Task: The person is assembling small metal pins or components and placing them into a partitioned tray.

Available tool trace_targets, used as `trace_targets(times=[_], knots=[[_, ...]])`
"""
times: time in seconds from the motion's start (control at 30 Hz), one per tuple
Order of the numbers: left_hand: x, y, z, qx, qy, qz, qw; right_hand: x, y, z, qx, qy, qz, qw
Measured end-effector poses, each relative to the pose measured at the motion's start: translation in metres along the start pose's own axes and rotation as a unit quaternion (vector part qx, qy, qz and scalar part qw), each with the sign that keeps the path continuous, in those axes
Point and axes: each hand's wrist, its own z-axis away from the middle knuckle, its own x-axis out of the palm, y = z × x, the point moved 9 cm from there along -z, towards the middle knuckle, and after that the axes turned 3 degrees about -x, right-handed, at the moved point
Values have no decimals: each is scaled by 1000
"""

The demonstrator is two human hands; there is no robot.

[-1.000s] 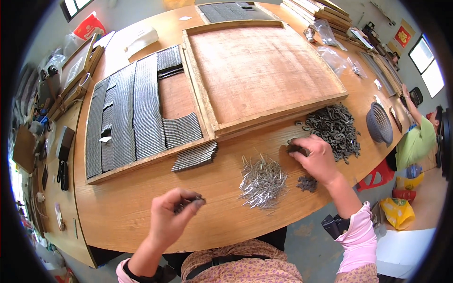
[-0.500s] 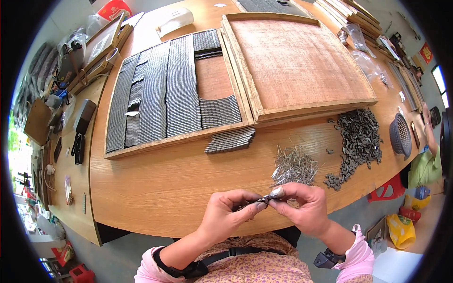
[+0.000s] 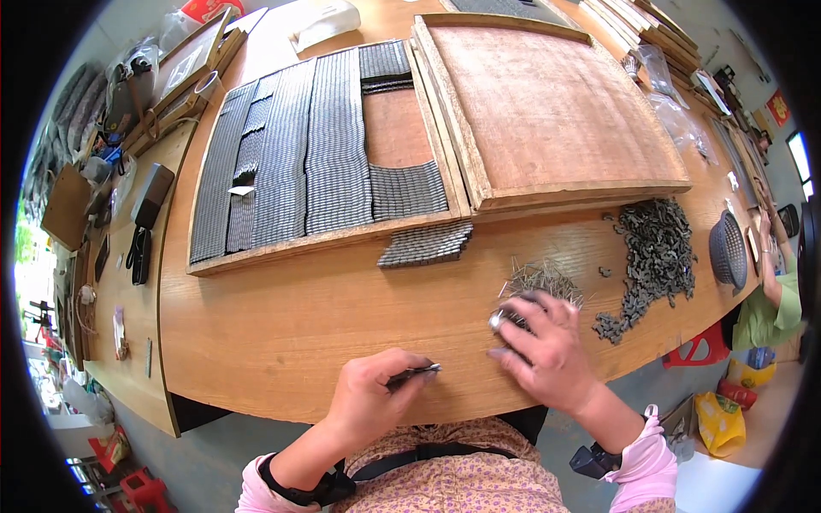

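Note:
My left hand [image 3: 374, 389], closed in a pinch over the table's near edge, grips a small dark metal link piece [image 3: 423, 370]; its tip shows past the fingertips, and the rest is hidden. My right hand [image 3: 547, 350] is partly blurred, its thumb apart from the curved fingers, over the near side of a loose pile of thin silvery pins [image 3: 547, 278]. Something pale covers one of its fingertips. Whether it touches a pin I cannot make out. Right of the pins spreads a heap of small dark metal links [image 3: 657, 244].
A wooden tray [image 3: 329, 231] holds long strips of joined dark links. Another wooden tray [image 3: 547, 111] stands at its right. A short linked section [image 3: 425, 246] lies by the first tray's front edge. A grey basket [image 3: 728, 248] stands at right, near another person's arm [image 3: 772, 278].
My hands have parted. The right has moved up and away to the pins, while the left has drawn back leftward with the dark piece still pinched.

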Motion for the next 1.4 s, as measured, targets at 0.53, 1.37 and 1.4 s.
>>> trace_targets(times=[0.53,1.37,1.4], knots=[[-20,-6,7,9,45,-26,999,6,-35,8,-110,-30,-23,993],[-10,9,15,126,75,-150,978,23,-21,23,123,63,-438,888],[-11,8,16,128,78,-150,977,25,-26,12,121,60,-440,888]])
